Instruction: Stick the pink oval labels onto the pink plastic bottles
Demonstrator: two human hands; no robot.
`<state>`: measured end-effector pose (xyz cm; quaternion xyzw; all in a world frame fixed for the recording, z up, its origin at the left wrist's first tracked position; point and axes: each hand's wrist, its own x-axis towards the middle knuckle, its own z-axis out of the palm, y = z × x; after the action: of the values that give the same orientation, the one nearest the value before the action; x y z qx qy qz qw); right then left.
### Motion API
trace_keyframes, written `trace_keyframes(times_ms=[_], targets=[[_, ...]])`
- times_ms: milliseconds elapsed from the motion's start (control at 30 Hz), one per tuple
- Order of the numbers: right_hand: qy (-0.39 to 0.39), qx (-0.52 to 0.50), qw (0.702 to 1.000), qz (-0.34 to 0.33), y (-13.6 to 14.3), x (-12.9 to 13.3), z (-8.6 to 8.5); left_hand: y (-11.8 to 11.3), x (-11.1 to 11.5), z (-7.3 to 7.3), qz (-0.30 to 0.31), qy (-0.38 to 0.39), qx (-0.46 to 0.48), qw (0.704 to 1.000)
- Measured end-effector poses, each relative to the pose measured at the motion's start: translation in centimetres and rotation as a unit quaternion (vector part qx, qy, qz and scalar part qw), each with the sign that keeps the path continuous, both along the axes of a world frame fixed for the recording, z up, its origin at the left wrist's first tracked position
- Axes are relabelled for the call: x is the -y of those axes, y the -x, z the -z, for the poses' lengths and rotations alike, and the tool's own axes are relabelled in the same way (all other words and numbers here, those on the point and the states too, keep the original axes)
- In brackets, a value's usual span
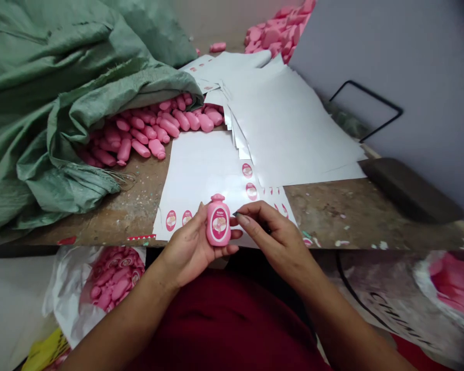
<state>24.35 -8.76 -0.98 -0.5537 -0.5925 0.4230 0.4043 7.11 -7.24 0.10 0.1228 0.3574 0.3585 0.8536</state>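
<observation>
1. Here on the far left, a crumpled green sack [81, 98] slumps over the wooden table [320, 206], loose pink bottles [139, 129] spilling at its edge.
2. Below the table edge, a white plastic bag [71, 288] shows more pink bottles, some labelled.
3. Now the sticker sheet [201, 159], flat on the table, oval labels along its near and right parts.
4. In front of it, the left hand [197, 247], palm up, fingers curled round the labelled bottle [218, 224], its cap pointing away from the wearer and its oval label facing up.
5. Right beside it comes the right hand [274, 226], thumb and forefinger pinching a small dark tool [235, 214], tip close to the bottle; whether the hands touch, I cannot tell.
6. Beyond, large white sheets [290, 118] overlap the sticker sheet.
7. And far right, a dark block [410, 188] at the table's side, a black wire frame [375, 98] behind it.
</observation>
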Motion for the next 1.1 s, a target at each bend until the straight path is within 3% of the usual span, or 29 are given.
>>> trace_keyframes(times_ms=[200,333,433,533,667,867,1100], targets=[[-0.13,0.126,0.983,-0.001,0.6,2.0,-0.6,-0.3,2.6,-0.7,-0.043,-0.052,-0.04,0.997],[-0.187,0.134,0.973,-0.013,0.9,3.8,-0.9,-0.5,4.4,-1.0,-0.069,-0.087,-0.077,0.991],[-0.155,0.085,0.984,-0.022,1.1,4.8,-0.7,-0.5,5.5,-1.0,-0.087,-0.099,-0.092,0.987],[-0.049,-0.033,0.997,-0.041,1.4,5.1,-0.3,-0.4,6.1,-0.9,-0.094,-0.107,-0.089,0.986],[0.037,-0.166,0.985,-0.036,2.0,4.8,0.1,-0.3,6.5,-0.5,-0.08,-0.121,-0.099,0.984],[0.051,-0.237,0.97,0.002,2.5,4.7,0.7,-0.4,6.0,0.1,-0.07,-0.102,-0.044,0.991],[0.038,-0.251,0.967,-0.017,2.2,4.6,0.7,-0.8,5.0,0.4,-0.067,-0.056,0.026,0.996]])
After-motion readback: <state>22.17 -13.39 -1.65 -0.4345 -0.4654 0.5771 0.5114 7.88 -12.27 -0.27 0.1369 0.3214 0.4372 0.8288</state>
